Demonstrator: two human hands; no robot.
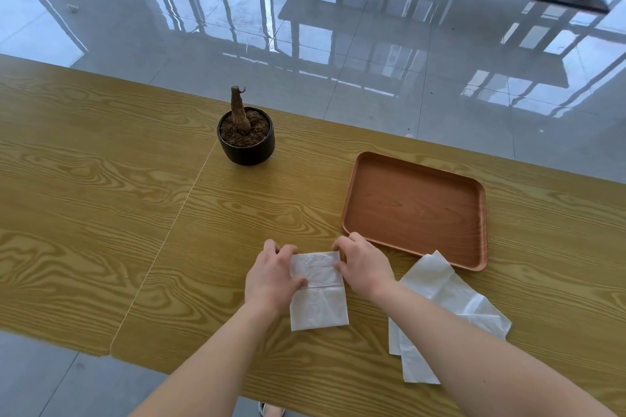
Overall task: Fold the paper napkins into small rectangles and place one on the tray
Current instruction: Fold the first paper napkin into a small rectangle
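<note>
Pinching the far corners of the napkin (pixel 318 294), the left hand (pixel 271 278) and right hand (pixel 364 267) each hold it with curled fingers and thumb, close to the tabletop's (pixel 101 179) near edge. To fold it well, I would bring the far edge squarely onto the near one, match the corners, then press the crease flat. The tray (pixel 352 200), just beyond the right hand, has no napkin in it yet. Spare napkins (pixel 437 274) lie loose by the near edge; the pot (pixel 246 145) holds soil and a bare stump.

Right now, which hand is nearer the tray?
Right. The right hand sits beside the near left corner of the tray; the left hand is farther, across the napkin.
</note>
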